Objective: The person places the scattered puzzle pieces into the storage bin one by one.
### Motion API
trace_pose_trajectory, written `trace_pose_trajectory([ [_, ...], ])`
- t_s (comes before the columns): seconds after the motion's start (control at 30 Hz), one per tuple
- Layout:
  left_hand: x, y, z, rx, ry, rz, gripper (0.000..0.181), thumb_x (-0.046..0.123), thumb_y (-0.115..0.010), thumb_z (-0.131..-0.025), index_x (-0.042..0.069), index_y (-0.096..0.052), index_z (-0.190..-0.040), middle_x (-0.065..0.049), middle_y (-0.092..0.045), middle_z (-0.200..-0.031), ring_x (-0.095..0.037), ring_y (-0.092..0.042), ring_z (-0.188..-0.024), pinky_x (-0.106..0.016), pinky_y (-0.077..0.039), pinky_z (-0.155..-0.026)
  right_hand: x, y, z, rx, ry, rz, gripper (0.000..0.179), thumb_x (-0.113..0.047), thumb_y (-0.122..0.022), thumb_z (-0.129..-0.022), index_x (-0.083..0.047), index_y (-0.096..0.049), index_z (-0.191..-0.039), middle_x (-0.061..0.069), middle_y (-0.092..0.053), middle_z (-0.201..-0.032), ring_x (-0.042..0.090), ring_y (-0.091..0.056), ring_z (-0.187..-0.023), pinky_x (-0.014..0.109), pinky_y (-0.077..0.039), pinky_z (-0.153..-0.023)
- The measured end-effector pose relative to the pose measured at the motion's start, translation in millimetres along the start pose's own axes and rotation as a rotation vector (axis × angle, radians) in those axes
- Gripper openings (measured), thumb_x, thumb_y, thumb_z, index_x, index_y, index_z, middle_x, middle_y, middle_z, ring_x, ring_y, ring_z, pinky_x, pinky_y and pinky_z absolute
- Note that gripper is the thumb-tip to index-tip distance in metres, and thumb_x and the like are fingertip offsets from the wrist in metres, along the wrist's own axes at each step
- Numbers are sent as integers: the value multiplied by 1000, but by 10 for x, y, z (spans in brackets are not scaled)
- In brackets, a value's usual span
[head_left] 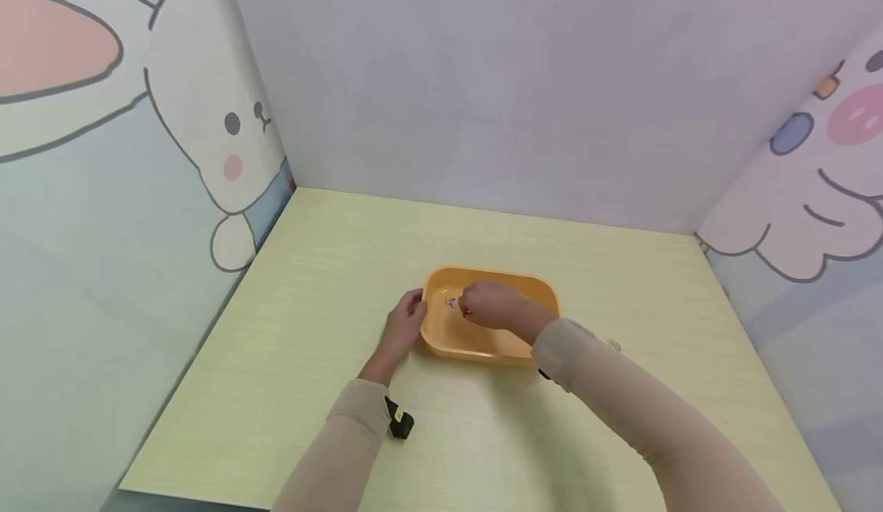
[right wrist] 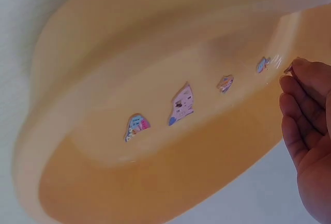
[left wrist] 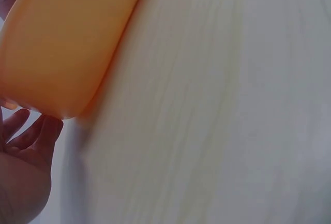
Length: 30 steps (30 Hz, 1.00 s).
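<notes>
An orange plastic basin (head_left: 476,355) stands on the table. My left hand (head_left: 405,320) holds its left end, with fingertips against the wall; part of this grip is hidden in the left wrist view. My right hand (head_left: 491,305) is inside the basin, and in the right wrist view its thumb and forefinger pinch a small thin piece (right wrist: 288,70) seen edge-on. Several small flat printed pieces lie on the basin floor: a blue-and-pink one (right wrist: 137,126), a larger pink one (right wrist: 182,105), a purplish one (right wrist: 226,84), and a bluish one (right wrist: 262,64) nearest my fingers.
The pale yellow table (head_left: 331,267) meets a plain wall (head_left: 483,98) behind and cartoon-printed walls on both sides. A small pale green item (head_left: 615,345) lies right of the basin, beside my right sleeve. A black wrist device (head_left: 399,420) sits at my left cuff.
</notes>
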<state>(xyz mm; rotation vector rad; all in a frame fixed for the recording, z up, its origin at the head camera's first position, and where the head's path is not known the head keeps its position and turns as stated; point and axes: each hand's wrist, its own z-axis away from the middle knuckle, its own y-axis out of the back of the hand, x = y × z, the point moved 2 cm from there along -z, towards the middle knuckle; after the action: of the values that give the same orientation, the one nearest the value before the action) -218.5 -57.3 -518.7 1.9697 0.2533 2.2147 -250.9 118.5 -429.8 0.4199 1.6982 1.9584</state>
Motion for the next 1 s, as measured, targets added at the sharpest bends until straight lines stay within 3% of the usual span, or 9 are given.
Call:
trace_pose_trajectory([
  [0.23, -20, 1, -33, -12, 13, 5, 41, 26, -47, -102, 7, -51, -138, -12, -54, -137, -25, -51, -125, -40, -44, -102, 1, -89, -146, -44, -20, -38, 34, -14, -54, -101, -11, -64, -69, -3, -54, -68, 14, -51, -62, 28, -47, -61],
  [0.5, -30, 5, -53, -14, 22, 8, 41, 27, -46, -102, 7, -51, -138, -11, -54, -137, -25, -50, -126, -40, -43, -102, 19, -138, -253, -105, -42, -54, 33, -12, -53, -101, -10, -62, -69, -3, -51, -67, 15, -48, -63, 30, -47, -64],
  [0.7, -33, 4, -46, -17, 28, 15, 41, 27, -46, -103, 8, -51, -138, -10, -54, -137, -24, -51, -125, -39, -44, -101, 3, -178, -341, -144, -7, 76, 17, -6, -64, -90, -13, -64, -75, -3, -58, -74, 16, -55, -68, 29, -49, -66],
  [1.0, -45, 11, -60, -21, 18, 13, 42, 28, -47, -102, 7, -51, -138, -10, -54, -137, -24, -51, -125, -39, -44, -101, -14, -278, -445, -181, 15, 176, 14, -10, -64, -91, -12, -64, -78, -3, -56, -72, 16, -49, -66, 28, -48, -65],
])
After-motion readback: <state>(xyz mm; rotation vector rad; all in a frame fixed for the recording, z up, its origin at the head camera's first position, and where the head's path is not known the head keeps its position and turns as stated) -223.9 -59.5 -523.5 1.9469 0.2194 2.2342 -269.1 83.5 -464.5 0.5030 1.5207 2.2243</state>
